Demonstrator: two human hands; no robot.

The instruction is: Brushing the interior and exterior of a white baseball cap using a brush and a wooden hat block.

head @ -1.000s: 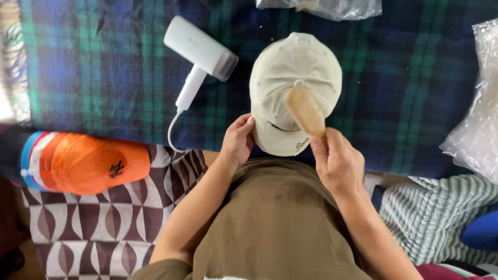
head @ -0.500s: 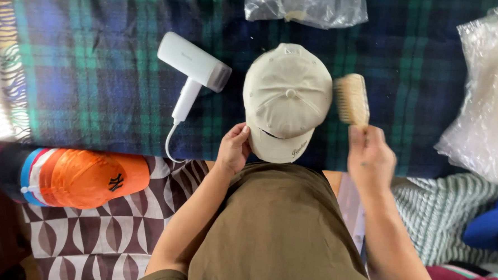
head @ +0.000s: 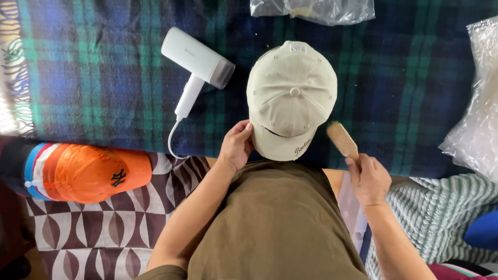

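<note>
The beige cap (head: 291,97) lies crown-up on the plaid blanket (head: 95,66), centre frame. The left hand (head: 236,146) pinches its rim at seven o'clock, fingers closed on the fabric. The right hand (head: 369,179), at four o'clock, is clamped around the handle of a wooden brush (head: 342,139), held just clear of the cap. Judgement: keep the rim pinned and use short, light strokes along the stitched panels. The cotton looks soft and domed. A smooth white hair dryer (head: 199,62) lies at ten o'clock; crinkled clear bags (head: 311,4) at twelve.
</note>
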